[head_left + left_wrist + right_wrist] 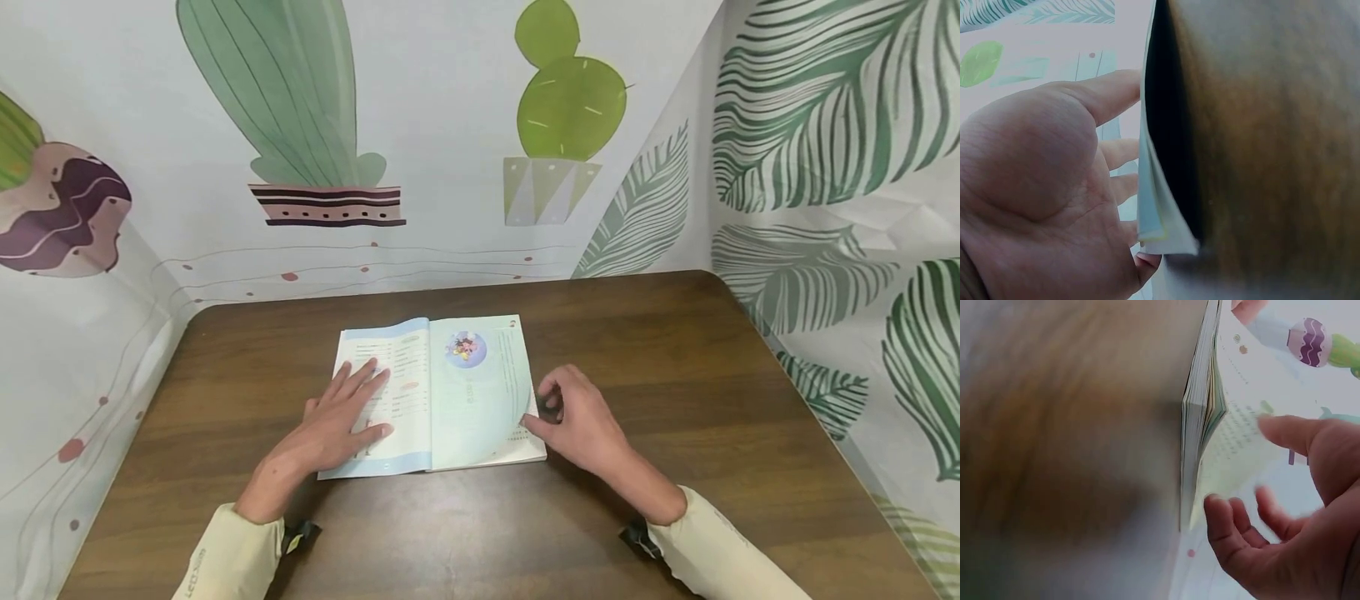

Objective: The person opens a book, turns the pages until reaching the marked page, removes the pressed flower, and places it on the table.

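Observation:
An open book (480, 417) lies on the wooden table, with a printed left page (411, 417) and a pale green right page bearing a round cartoon picture (467, 349). My left hand (333, 421) rests on the left page with its fingers spread. Beside the book's right edge is my right hand (581, 421), its thumb at the page edge, where the green page's lower corner curls up. In the right wrist view, the right hand (1291, 525) has bent fingers apart from the thumb, and no page shows between them. Page edges (1196, 419) fan slightly there.
The brown table (660, 358) extends around the book on all sides. Behind it stands a wall covering (450, 150) printed with cacti and leaves. Dark straps (300, 537) show at both cream sleeves (232, 554).

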A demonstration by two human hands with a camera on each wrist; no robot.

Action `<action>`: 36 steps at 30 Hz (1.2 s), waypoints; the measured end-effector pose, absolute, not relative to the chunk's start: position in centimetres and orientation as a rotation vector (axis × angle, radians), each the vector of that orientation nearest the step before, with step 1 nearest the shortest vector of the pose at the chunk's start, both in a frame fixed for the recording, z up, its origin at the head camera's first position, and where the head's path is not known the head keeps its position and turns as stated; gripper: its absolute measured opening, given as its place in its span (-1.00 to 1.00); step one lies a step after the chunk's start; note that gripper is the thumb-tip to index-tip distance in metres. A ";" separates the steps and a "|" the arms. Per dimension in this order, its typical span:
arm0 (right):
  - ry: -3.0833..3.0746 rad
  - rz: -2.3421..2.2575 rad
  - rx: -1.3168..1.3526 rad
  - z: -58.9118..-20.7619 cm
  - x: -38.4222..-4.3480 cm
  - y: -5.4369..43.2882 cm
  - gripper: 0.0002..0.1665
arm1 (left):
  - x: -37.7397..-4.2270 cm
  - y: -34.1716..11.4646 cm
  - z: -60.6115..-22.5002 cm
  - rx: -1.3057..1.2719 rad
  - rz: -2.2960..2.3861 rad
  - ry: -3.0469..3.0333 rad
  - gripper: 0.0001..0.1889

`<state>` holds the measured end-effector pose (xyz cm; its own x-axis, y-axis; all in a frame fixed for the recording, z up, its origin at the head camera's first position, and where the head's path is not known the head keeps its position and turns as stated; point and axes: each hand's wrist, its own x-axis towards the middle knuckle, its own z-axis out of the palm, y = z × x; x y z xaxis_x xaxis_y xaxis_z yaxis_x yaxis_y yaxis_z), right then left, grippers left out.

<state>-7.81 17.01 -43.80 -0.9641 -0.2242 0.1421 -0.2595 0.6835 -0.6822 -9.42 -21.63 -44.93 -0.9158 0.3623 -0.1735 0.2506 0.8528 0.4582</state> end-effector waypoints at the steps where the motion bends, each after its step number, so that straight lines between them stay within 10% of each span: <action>1: -2.845 1.206 0.369 -43.8 -7.9 17.0 -0.57 | -9.4 -21.6 -44.9 0.468 0.636 2.776 -0.13; 11: -2.551 2.101 0.816 -44.8 -8.2 14.1 -0.33 | -9.5 -21.8 -45.1 0.494 0.636 2.787 -0.13; 19: -2.616 1.945 0.993 -44.7 -8.2 10.4 -0.47 | -9.6 -21.4 -44.8 0.397 0.763 2.756 -0.33; 36: -2.825 1.483 1.150 -44.3 -7.3 6.2 -0.09 | -10.6 -22.0 -44.0 0.058 1.247 2.762 -0.15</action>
